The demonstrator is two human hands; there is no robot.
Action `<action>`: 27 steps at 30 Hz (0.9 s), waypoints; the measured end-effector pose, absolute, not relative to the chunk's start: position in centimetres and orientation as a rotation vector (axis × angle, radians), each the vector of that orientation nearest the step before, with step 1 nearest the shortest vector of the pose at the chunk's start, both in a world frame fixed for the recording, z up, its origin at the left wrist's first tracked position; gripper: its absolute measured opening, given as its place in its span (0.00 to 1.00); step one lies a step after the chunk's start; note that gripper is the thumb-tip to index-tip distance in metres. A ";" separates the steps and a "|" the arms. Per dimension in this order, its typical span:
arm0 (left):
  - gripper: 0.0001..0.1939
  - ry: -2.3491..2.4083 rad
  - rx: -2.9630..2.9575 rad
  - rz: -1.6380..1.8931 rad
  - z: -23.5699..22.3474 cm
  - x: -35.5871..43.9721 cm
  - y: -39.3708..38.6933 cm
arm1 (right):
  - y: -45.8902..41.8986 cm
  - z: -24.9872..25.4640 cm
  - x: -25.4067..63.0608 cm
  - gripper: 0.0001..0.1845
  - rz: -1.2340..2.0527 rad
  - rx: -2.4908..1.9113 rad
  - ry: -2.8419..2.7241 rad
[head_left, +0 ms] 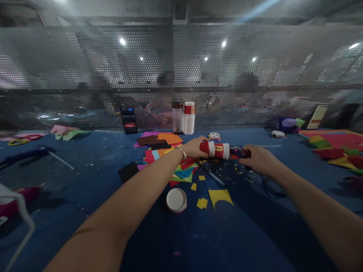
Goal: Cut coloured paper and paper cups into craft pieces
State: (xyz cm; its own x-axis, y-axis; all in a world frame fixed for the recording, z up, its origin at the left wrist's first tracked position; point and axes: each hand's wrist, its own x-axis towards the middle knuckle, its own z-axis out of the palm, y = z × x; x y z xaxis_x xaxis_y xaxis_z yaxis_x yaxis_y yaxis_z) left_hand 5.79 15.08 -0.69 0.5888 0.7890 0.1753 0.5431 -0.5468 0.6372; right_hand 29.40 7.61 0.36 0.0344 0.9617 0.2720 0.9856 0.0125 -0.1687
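Observation:
My left hand, with a silver bracelet at its wrist, is wrapped round red and white paper cups that lie sideways, end to end. My right hand grips a dark blue hot glue gun with a small red light. The front of the gun is close to the rim of the right-hand cup; whether they touch I cannot tell. Below the hands stands a short white paper cup piece, open side up. Beside it lie small yellow paper squares and a cut yellow sheet.
Coloured paper lies under my left forearm. At the back stand a stack of paper cups and a clear bottle. Another glue gun lies left, and more coloured sheets right. A black cable loops below my right hand.

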 end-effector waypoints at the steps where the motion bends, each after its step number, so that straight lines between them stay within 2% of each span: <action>1: 0.37 1.062 2.332 0.621 -0.6 5.9 14.9 | 7.6 0.4 29.3 0.07 -0.115 -2.003 -1.976; 11: 0.50 1.329 2.516 0.624 -0.3 9.5 12.9 | 7.1 0.5 29.0 0.09 -0.139 -1.996 -1.929; 17: 0.46 1.415 2.528 0.524 0.3 11.7 12.4 | 7.3 0.6 29.8 0.10 -0.143 -2.022 -1.908; 22: 0.34 1.450 2.551 0.480 0.8 11.9 12.5 | 7.3 0.7 30.2 0.10 -0.125 -2.021 -1.918; 27: 0.34 1.470 2.560 0.505 0.7 11.5 13.2 | 7.2 1.0 30.6 0.10 -0.119 -2.045 -1.902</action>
